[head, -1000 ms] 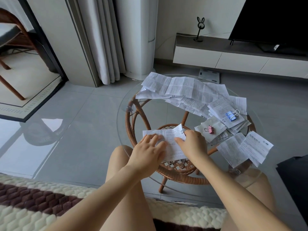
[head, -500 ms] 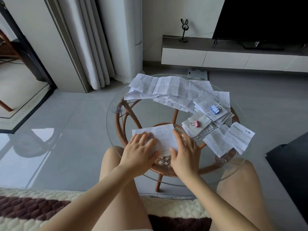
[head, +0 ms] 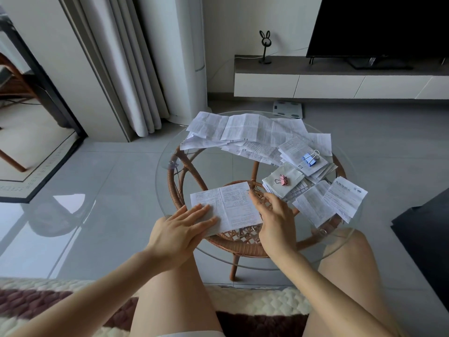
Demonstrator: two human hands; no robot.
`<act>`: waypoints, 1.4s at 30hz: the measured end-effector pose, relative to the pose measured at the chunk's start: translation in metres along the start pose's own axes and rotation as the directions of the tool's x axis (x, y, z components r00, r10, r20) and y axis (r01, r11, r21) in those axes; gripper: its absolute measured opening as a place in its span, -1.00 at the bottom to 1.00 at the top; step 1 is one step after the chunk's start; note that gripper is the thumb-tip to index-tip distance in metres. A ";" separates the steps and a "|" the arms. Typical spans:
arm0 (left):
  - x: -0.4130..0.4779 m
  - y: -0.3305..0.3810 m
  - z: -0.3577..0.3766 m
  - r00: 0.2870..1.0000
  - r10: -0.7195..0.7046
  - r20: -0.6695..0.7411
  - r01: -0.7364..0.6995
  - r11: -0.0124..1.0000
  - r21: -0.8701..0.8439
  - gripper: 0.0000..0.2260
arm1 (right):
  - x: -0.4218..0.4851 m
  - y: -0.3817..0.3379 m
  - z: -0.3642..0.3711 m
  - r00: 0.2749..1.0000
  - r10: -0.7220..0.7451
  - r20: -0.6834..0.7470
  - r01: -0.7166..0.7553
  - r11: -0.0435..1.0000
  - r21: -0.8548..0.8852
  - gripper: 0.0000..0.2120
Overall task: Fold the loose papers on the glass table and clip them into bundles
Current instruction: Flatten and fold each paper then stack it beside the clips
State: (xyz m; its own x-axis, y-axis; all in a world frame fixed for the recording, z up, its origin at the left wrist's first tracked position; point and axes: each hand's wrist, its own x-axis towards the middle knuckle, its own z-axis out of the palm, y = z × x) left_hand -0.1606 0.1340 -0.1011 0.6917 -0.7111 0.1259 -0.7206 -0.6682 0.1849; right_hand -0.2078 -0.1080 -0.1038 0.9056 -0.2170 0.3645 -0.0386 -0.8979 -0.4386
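One palm is down: my left hand [head: 179, 229] presses with straight fingers on the creased white printed sheet [head: 233, 205] at the near edge of the round glass table [head: 218, 166]. I judge the sheet light, limp and apt to slide on glass, so it is best taken by its right edge. My right hand [head: 277, 220] hovers there, fingers loosely bent, grasping nothing.

Count:
- one far heap of loose printed papers [head: 243, 132], too overlapped to tally
- two bundles, one with a pink binder clip [head: 282, 180] and one with a blue binder clip [head: 309, 158]
- two loose sheets [head: 330, 203] at the far right

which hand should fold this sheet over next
Right, probably: the right hand sits at the printed sheet's right edge, free to lift it; the left hand lies flat on the left half.
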 end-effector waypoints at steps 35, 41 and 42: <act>0.011 0.070 0.019 0.803 -0.489 -0.341 0.319 0.835 -0.448 -0.63 | -0.038 0.014 -0.035 0.994 0.073 -0.083 -0.059 0.985 0.159 -0.66; 0.021 0.083 0.027 0.745 -0.531 -0.404 0.403 0.840 -0.363 -0.76 | -0.033 0.009 -0.025 0.986 0.134 -0.099 -0.138 0.990 -0.034 -0.69; 0.023 0.083 0.028 0.737 -0.544 -0.401 0.416 0.833 -0.364 -0.78 | -0.032 0.010 -0.023 0.985 0.137 -0.106 -0.142 0.989 -0.047 -0.70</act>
State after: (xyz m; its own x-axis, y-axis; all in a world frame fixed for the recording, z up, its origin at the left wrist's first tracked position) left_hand -0.2055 0.0563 -0.1104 0.9208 -0.0732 0.3832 -0.2952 -0.7730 0.5616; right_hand -0.2472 -0.1184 -0.1012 0.8416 -0.3774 0.3864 -0.1869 -0.8747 -0.4472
